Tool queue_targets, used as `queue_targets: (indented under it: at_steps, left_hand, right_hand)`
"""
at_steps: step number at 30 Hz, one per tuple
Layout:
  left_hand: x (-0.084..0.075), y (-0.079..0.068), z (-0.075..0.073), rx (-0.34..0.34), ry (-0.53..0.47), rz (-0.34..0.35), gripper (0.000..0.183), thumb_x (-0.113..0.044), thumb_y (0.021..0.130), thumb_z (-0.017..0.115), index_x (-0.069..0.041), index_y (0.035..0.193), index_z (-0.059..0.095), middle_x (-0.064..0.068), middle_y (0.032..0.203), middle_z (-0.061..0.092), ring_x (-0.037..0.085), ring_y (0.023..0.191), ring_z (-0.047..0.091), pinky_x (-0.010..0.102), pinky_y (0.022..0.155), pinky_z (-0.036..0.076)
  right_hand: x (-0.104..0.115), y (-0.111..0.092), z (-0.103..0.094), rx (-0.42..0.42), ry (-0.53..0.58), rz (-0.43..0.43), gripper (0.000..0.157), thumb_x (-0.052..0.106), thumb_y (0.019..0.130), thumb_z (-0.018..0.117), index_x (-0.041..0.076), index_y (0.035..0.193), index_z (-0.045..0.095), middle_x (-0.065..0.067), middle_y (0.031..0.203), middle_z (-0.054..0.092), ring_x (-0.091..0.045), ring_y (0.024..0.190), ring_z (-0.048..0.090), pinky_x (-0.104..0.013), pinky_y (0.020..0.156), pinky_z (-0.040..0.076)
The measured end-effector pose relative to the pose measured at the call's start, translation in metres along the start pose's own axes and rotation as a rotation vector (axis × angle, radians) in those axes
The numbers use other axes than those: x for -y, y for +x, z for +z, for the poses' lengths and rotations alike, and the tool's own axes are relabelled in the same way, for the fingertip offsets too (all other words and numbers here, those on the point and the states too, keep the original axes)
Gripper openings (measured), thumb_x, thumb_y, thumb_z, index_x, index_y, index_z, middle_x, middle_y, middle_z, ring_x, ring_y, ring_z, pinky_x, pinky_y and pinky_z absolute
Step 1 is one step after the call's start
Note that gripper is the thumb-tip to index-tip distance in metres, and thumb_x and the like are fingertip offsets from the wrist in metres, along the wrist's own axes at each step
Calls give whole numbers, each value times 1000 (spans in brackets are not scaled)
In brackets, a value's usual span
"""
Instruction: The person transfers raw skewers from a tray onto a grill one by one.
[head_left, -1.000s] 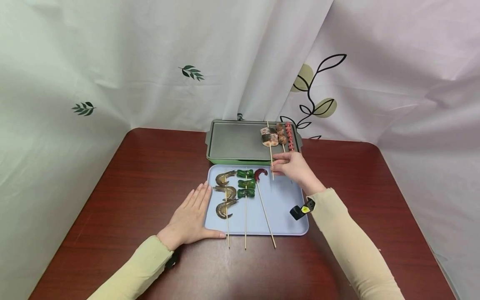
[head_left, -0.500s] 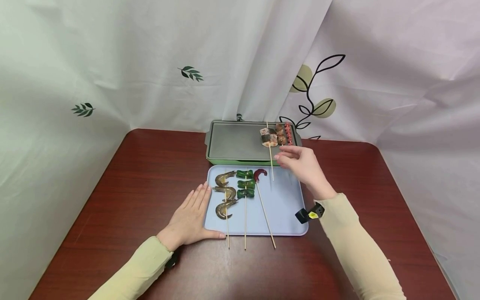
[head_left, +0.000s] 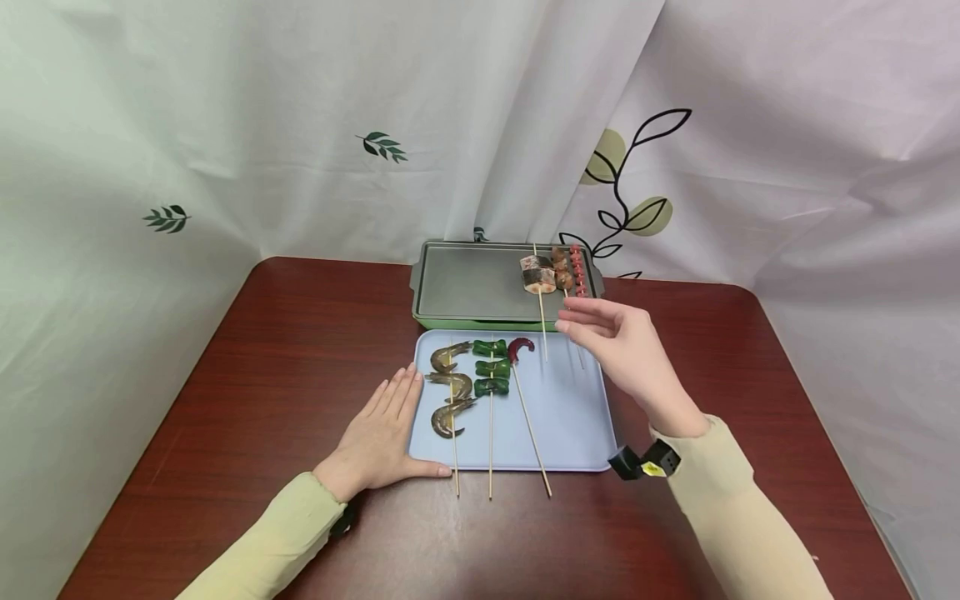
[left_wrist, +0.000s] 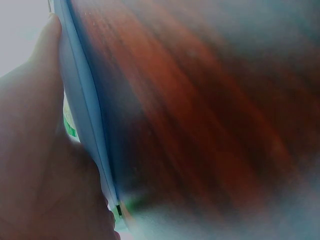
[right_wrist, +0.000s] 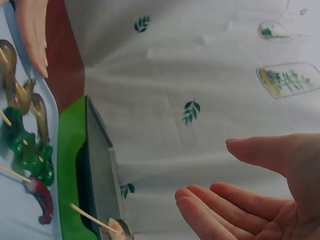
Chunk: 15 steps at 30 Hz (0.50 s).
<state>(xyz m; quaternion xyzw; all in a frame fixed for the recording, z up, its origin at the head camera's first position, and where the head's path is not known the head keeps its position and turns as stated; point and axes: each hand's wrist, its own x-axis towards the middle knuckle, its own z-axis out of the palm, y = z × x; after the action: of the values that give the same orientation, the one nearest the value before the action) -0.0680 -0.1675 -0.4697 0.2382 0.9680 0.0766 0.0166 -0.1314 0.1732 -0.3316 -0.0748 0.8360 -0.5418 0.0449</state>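
My left hand (head_left: 382, 429) lies with straight fingers along the left edge of the pale blue tray (head_left: 573, 425), thumb at its front corner. In the left wrist view that hand (left_wrist: 35, 145) touches the tray's rim (left_wrist: 82, 95). My right hand (head_left: 626, 350) hovers over the tray's back right part, fingers extended and apart from the thumb, holding nothing. Just beyond it, on the grey griddle (head_left: 465, 283), lie a fish-chunk skewer (head_left: 539, 275), a skewer of brown balls (head_left: 563, 279) and a skewer of small red pieces (head_left: 577, 271). Their sticks point toward me.
On the tray lie a shrimp skewer (head_left: 444, 421), a green pepper skewer (head_left: 491, 387) and a red chili skewer (head_left: 517, 347), sticks overhanging the front edge. The griddle's green base (right_wrist: 72, 130) stands right behind the tray. A white curtain (head_left: 300, 125) hangs behind the dark red table (head_left: 300, 358).
My right hand has let go of the fish skewer's stick and drawn back to the right and toward me. The fish skewer stays on the griddle. My left hand has not moved.
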Motion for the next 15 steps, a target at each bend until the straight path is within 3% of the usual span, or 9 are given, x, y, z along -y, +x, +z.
queue_targets:
  at_steps: [8,15]
  left_hand:
    - [0,0,0,-1,-2,-2,139,-92,70,58,10,157,22,26,164,17,37,152,17,48,122,17]
    - [0,0,0,1,-2,-1,139,-93,70,56,10,157,22,26,164,17,36,152,16,47,122,17]
  right_hand:
    - [-8,-21,8,45,-8,-10,46,30,94,76,8,134,67,-9,120,72,-16,103,71,-25,88,53]
    - [-23,-32,19,100,-10,-10,44,23,93,78,6,133,67,-9,118,73,-16,100,72,-30,86,56]
